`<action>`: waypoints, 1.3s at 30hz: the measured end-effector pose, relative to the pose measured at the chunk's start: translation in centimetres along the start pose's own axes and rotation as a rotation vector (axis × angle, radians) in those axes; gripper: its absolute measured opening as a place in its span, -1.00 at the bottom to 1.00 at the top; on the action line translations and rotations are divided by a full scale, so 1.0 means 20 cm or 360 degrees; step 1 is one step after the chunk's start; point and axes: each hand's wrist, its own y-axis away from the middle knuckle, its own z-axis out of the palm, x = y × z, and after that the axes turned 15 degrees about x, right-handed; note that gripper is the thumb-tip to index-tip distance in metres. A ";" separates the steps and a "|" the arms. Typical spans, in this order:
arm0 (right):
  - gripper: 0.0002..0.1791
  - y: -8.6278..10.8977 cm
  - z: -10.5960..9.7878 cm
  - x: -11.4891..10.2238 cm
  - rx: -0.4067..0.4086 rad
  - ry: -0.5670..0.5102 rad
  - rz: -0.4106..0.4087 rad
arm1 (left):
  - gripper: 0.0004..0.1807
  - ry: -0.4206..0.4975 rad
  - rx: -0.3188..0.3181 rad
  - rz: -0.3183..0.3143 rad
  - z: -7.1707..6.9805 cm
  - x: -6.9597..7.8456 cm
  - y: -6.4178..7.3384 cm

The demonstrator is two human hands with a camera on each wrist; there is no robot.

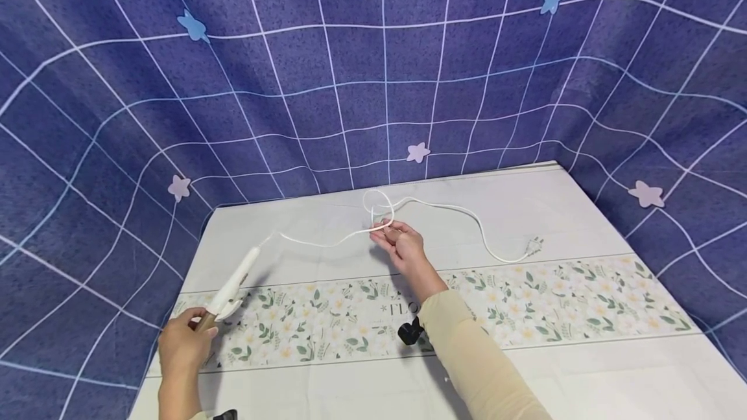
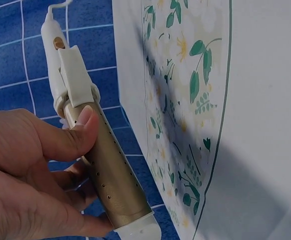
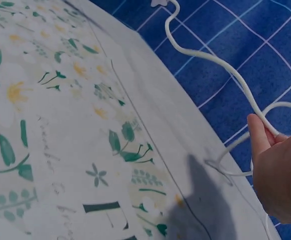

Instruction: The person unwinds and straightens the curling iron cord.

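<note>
A white curling iron (image 1: 235, 280) with a gold barrel (image 2: 110, 170) is held up at the left by my left hand (image 1: 185, 342). Thumb and fingers grip the barrel below the white clamp lever (image 2: 76, 75), and the handle points away toward the back. From the handle's end the white power cord (image 1: 323, 244) runs right to my right hand (image 1: 403, 245), which pinches it between thumb and fingers. A loop of the cord stands just above those fingertips. Beyond it the cord trails to the right, ending in a two-pin plug (image 1: 533, 246) on the table.
The table (image 1: 327, 387) wears a white cover with a flowered band (image 1: 525, 306) across it. Dark blue curtain (image 1: 350, 83) with a grid and stars hangs behind and along both sides. A small black device (image 1: 411, 330) sits at the right wrist.
</note>
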 end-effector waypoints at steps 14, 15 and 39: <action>-0.51 -0.03 -0.09 -0.06 0.0047 0.0018 0.0087 | -0.49 -0.0010 -0.0012 -0.0152 -0.02 -0.02 -0.02; -0.50 -0.04 -0.10 -0.06 0.0045 0.0017 0.0092 | -0.50 -0.0012 -0.0012 -0.0154 -0.02 -0.03 -0.02; -0.47 -0.07 -0.22 -0.18 0.0137 -0.0026 0.0133 | -0.56 -0.0112 0.0004 -0.0323 0.07 -0.09 0.00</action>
